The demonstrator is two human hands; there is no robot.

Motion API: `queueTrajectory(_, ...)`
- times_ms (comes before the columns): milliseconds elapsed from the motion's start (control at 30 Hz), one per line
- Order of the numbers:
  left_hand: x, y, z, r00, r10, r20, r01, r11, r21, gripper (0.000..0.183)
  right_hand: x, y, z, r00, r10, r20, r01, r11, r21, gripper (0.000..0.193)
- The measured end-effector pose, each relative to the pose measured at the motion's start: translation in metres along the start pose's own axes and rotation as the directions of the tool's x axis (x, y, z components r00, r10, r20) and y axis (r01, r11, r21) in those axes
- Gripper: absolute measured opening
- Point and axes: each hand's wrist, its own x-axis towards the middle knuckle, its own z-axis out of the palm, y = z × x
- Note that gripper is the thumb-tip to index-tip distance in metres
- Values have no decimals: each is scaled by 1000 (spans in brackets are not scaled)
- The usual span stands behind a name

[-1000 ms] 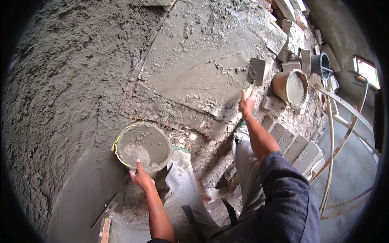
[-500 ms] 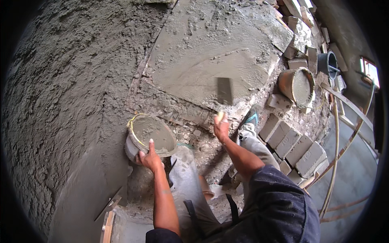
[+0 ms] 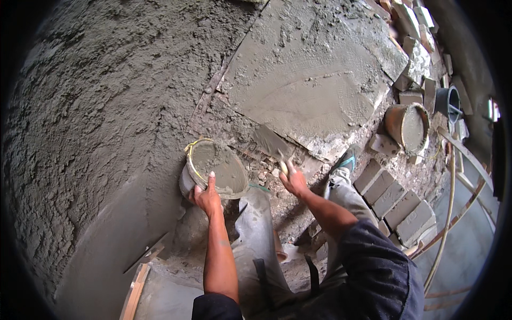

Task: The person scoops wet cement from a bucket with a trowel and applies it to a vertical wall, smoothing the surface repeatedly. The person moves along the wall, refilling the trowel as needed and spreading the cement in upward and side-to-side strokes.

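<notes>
My left hand [image 3: 207, 198] grips the near rim of a round bucket [image 3: 186, 180], its thumb lying over the edge. Wet grey mortar [image 3: 226, 172] fills much of the bucket, and a yellow strip runs round part of the rim. My right hand [image 3: 293, 181] is closed round the pale handle of a trowel. The flat rectangular trowel blade [image 3: 270, 140], coated grey, is in the air between the bucket and a mortar-covered board [image 3: 298, 98] on the ground. The bucket is tilted a little and rests close to my left leg.
Rough wet plaster covers the wall [image 3: 106, 117] on the left. To the right lie a row of grey blocks [image 3: 388, 197], a second mortar-filled bucket [image 3: 394, 124] and a dark bucket [image 3: 442, 101]. Curved poles or hoses [image 3: 450, 200] stand at far right. Another flat tool [image 3: 146, 252] lies lower left.
The trowel has moved left, from over the board toward the bucket, and its blade has turned. My left hand keeps its hold on the bucket. The whole view has shifted slightly.
</notes>
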Motion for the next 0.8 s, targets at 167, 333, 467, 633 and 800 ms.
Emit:
queueTrajectory(167,-6,-5,-1,999,41,12,-41,999,-22,56,-11,74,13,980,91,175,-89,996,-19,57)
queueTrajectory(333,-5,-3,-2,997,74,-17,-74,997,23,60,69,-24,-3,973,-93,211,88,996,33,52)
queueTrajectory(467,-2,-8,-1,999,32,2,-32,999,-12,61,133,-102,17,946,-304,116,301,953,44,44)
queueTrajectory(633,-2,-9,-8,998,-32,-58,29,998,-62,56,140,-175,-5,892,-451,24,450,892,31,42)
queueTrajectory(800,-1,-24,-58,959,-250,136,281,758,-588,39,33,-179,-61,759,-648,-68,642,761,-95,57)
